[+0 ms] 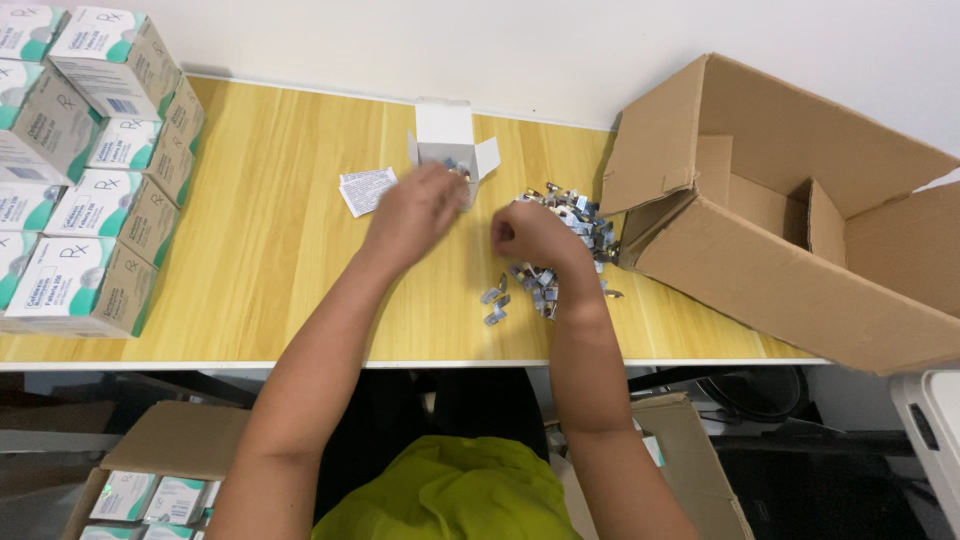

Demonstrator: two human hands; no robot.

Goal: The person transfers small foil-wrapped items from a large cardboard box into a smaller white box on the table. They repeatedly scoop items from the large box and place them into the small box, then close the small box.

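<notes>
Apparently left hand [415, 212] blurred, grip unclear | right hand [530, 235] clenched, contents hidden | blister pieces [560, 250]

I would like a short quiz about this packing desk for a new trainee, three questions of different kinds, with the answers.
1. True or false: the small white carton by the left hand stands open.
2. Which side of the desk holds the stacked white-and-green boxes: A left, B right?
3. Name what lies under the right hand.

Key: 1 true. 2 A. 3 A heap of small blister packs, beside the big cardboard box.
</notes>
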